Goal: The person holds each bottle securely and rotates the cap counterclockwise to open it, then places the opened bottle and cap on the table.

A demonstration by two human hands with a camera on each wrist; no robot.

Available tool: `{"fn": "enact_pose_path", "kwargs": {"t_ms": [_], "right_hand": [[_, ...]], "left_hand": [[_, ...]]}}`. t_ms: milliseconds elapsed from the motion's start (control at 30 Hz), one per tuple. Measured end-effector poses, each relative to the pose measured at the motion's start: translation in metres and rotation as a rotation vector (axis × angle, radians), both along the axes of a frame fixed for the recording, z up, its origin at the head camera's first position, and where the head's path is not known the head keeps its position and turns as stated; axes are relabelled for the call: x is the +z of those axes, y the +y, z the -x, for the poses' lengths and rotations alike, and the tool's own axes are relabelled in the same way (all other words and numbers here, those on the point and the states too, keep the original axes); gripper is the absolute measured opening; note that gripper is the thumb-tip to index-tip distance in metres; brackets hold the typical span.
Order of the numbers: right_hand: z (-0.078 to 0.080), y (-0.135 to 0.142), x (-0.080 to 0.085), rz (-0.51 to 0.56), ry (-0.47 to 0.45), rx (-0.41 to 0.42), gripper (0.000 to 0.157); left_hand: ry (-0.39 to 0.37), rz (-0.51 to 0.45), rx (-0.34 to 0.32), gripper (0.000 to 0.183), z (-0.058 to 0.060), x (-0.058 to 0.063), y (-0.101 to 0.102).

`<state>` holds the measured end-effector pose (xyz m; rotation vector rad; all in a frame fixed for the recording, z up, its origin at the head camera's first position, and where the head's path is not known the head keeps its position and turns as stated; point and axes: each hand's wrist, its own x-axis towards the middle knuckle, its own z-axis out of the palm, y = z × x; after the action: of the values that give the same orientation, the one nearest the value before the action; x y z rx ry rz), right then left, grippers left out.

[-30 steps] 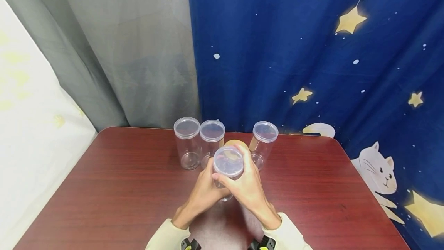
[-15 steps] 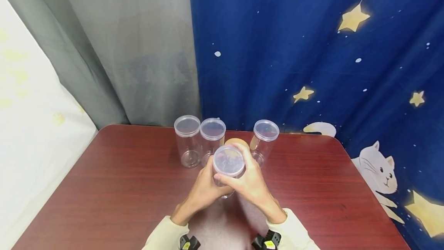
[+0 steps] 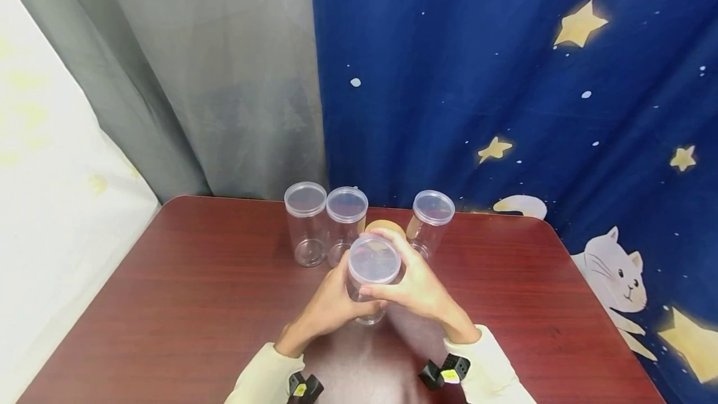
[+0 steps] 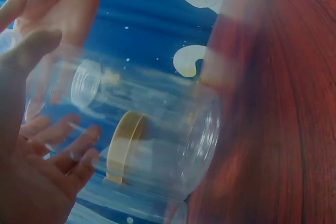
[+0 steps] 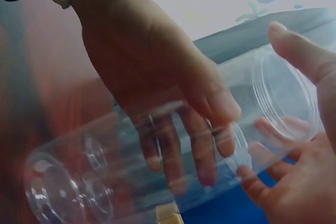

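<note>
Evidently, the desk (image 3: 213,285) bears three lidded, see-through jars (image 3: 305,223) upright near its far edge. In front of them, nearer the person, is the clear jar (image 4: 163,135) in hand; I cannot tell whether its base touches the desk. The left hand (image 3: 331,304) has its fingers clamped round the body, the right hand (image 3: 415,282) round the top, at the lid (image 3: 374,260). It looks like thin plastic: probably light, fairly stiff, slick, and apt to dent under a hard squeeze. A gentle wrap round the lower body, plus the lid's rim, should serve best.
</note>
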<state>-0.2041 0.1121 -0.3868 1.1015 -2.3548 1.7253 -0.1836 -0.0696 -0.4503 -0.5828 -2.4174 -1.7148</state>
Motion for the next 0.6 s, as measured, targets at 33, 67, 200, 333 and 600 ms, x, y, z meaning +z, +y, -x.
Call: {"fn": "enact_pose_path", "kwargs": {"t_ms": [33,67,200,333,600], "right_hand": [[0.0004,0.0011,0.0004,-0.011,-0.004,0.008,0.081],[0.0006,0.0020,0.0009,-0.022,-0.006,0.014,0.081],[0.0022,0.0038,0.0012,-0.044,-0.003,0.038,0.083],[0.0040,0.0045,0.0010,-0.047,0.015,0.057,0.085],[0.0050,0.0082,0.0055,-0.051,-0.014,0.105,0.083]], "left_hand": [[-0.005,-0.003,-0.012,0.092,0.0000,0.0004,-0.0001],[-0.009,-0.007,-0.023,0.092,-0.0001,0.0008,-0.0003],[-0.022,-0.019,-0.037,0.092,-0.0004,0.0019,-0.0007],[-0.026,-0.012,-0.031,0.089,-0.0007,0.0032,-0.0010],[-0.023,-0.004,-0.059,0.088,-0.0013,0.0053,-0.0046]]}}
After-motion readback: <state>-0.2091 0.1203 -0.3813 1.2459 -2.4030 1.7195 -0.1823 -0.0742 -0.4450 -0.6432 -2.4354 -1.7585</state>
